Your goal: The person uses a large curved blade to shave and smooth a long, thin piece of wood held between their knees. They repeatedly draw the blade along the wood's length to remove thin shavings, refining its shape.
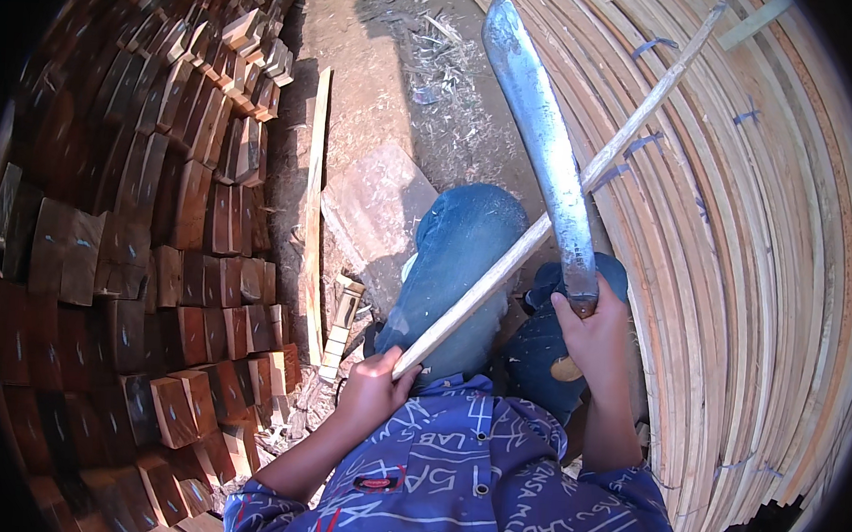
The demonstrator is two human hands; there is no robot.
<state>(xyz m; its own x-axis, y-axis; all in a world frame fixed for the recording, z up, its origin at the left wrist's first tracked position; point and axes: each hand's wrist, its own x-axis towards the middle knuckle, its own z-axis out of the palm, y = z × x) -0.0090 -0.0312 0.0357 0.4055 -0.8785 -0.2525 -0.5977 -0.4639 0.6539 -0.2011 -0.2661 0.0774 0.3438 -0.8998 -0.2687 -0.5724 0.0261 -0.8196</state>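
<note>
My left hand (370,386) is closed round the near end of a long pale wooden stick (483,286). The stick slants up and away to the right, over my left thigh, and its far end lies above the stacked strips. In my right hand (593,325) is a machete (542,118), gripped by its handle, with the broad blade pointing up and away. The blade crosses over the stick and hides a short part of it; whether the two touch I cannot tell. Most of the machete's handle is covered by my fingers.
A tall stack of dark timber blocks (170,281) rises on the left. Bundles of long pale wood strips (724,282) lie along the right, tied with blue cord. A narrow plank (315,212) and a flat slab (376,201) rest on the ground, with wood shavings (445,84) beyond.
</note>
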